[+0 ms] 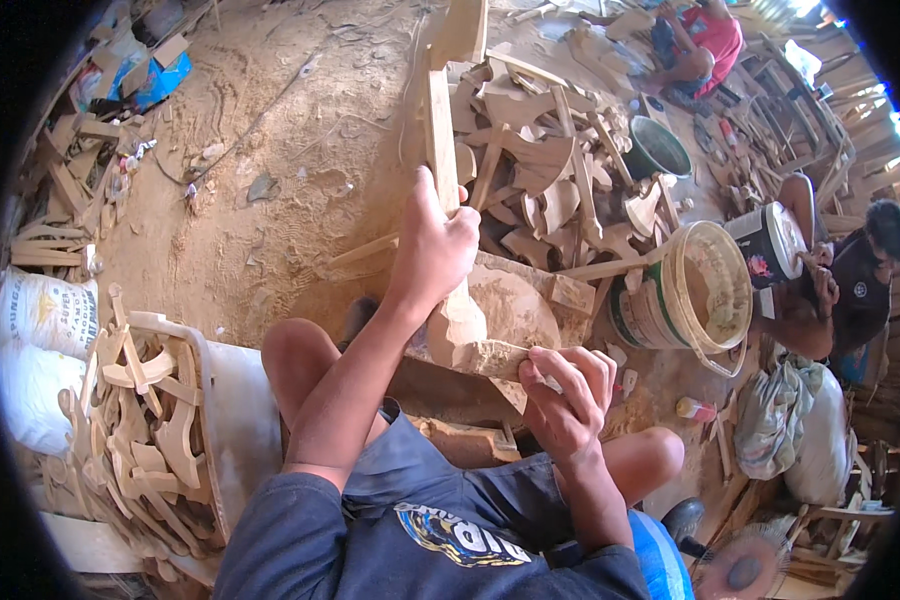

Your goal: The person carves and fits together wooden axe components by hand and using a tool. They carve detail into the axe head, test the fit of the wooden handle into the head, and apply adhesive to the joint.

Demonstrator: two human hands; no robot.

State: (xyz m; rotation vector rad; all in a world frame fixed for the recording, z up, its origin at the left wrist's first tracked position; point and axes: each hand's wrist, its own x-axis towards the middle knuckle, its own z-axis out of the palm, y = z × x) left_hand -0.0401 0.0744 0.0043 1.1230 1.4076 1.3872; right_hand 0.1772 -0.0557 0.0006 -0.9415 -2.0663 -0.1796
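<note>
My left hand (435, 245) is closed around the middle of a long, pale wooden piece (440, 125). The wood widens at its far end and has a curved, shaped near end in front of my lap. My right hand (570, 395) pinches a rough tan strip (498, 358) at that near end, fingers curled over its right side. Whether the strip is a separate piece or part of the wood, I cannot tell. Beneath the near end is a rounded wooden surface (515, 310).
Shaped wooden parts (540, 150) lie heaped ahead. To the right stand a dusty bucket (670, 300), a dark green tub (657, 148) and a white-and-black pail (767, 243). A container of wooden parts (210, 400) stands left. Two people sit to the right; a fan (745, 572) is lower right.
</note>
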